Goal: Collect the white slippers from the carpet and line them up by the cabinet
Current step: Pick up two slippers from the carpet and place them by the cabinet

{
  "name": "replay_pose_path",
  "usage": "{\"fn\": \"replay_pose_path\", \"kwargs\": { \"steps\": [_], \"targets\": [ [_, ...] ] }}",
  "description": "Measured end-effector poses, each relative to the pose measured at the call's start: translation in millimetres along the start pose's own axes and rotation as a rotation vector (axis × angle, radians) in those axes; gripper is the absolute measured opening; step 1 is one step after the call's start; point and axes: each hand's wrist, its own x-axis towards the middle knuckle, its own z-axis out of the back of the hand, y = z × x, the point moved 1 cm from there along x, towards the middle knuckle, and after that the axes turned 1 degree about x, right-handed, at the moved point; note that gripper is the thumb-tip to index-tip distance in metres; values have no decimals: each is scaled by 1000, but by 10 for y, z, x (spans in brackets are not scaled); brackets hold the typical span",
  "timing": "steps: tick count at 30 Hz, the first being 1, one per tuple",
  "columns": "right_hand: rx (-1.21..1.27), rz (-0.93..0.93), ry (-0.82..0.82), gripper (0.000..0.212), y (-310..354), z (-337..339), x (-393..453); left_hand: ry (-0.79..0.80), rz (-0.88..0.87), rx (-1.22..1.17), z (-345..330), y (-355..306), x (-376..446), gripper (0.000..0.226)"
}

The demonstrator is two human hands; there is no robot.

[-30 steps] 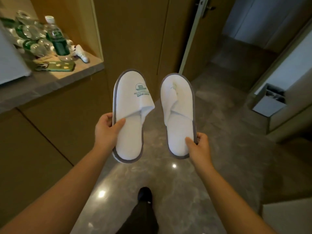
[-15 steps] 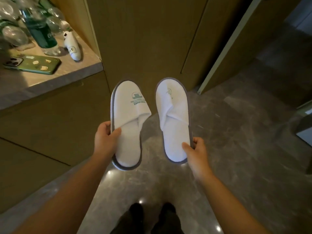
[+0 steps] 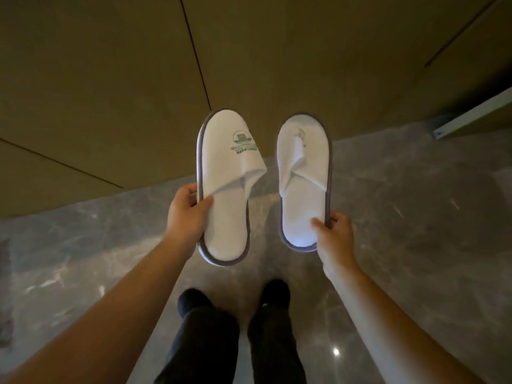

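Observation:
Two white slippers with grey edging hang in the air in front of me, toes pointing away. My left hand (image 3: 186,214) grips the left slipper (image 3: 225,184), which has a green logo on its upper, by its left edge. The right slipper (image 3: 303,178) is pinched at its heel side by my right hand (image 3: 333,231). Both are held side by side, a small gap apart, above the floor and just in front of the brown cabinet (image 3: 138,79).
The cabinet front fills the top of the view and meets a glossy grey marble floor (image 3: 415,217). A pale door edge (image 3: 473,115) shows at the right. My two dark-clad legs and feet (image 3: 235,303) stand below the slippers.
The view has tilted down and closer to the cabinet; the counter with bottles and phone has left the frame. Both hands still hold the slippers, now lower against the cabinet base.

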Motion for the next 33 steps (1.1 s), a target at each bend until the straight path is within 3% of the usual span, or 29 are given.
{"fn": "replay_pose_path", "kwargs": {
  "steps": [6, 15, 22, 27, 29, 31, 33],
  "targets": [
    [39, -35, -1, 17, -1058, -593, 1087, 8, 40, -16, -731, 1095, 927, 19],
    [-14, -69, -33, 33, -2691, -1382, 2767, 68, 3, 99, -1471, 2824, 2380, 19],
    [46, -60, -138, 37, -3256, -1712, 3642, 55, -19, 68, -1846, 3365, 3103, 18],
    [-355, 142, -212, 67, -3193, -1873, 3494, 41, 6, 0, -1777, 3425, 3132, 15],
    [-205, 188, -44, 65, -3122, -2044, 3252, 58, 17, -37, -1738, 3416, 3100, 15],
    [-24, 90, 257, 59, -3051, -2304, 3014, 103, 21, -82, -1718, 3422, 3100, 15],
    [62, -7, 431, 54, -3019, -2540, 2890, 137, 16, -118, -1691, 3433, 3124, 12]
  ]
}}
